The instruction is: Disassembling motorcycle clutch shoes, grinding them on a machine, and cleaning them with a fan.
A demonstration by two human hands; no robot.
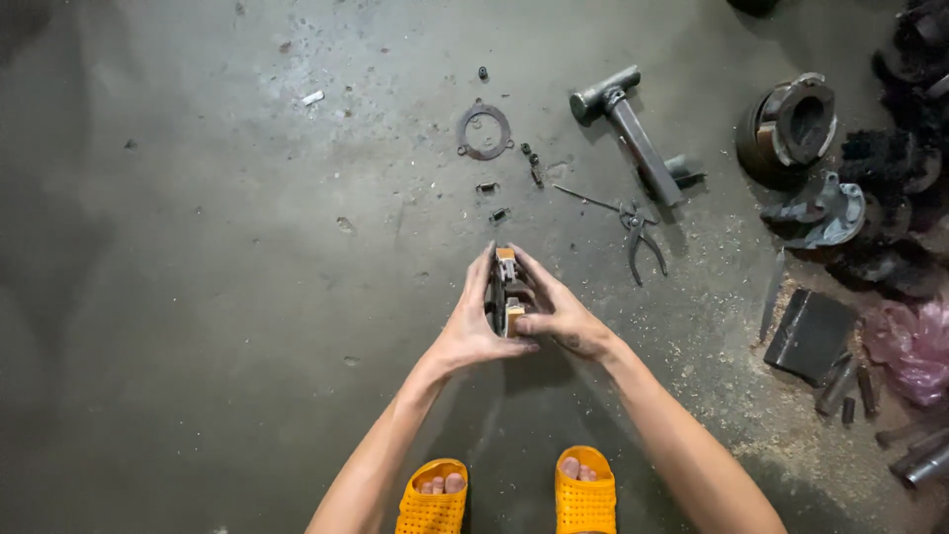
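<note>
Both my hands hold one small metal part (506,289) with orange-brown blocks, standing on edge over the grey concrete floor (198,297). My left hand (473,321) wraps its left side, thumb under the lower block. My right hand (559,314) grips its right side, fingers over the top. Ahead lie a flat metal ring gasket (484,131), several small bolts (532,163), pliers (641,237) and a heavy metal hammer (623,124).
Greasy dark machine parts (796,129) pile at the right edge, with a black block (809,336), a pink plastic bag (914,346) and short metal pins (850,386). Sawdust-like grit spreads on the right. My feet in orange slippers (432,499) stand at the bottom.
</note>
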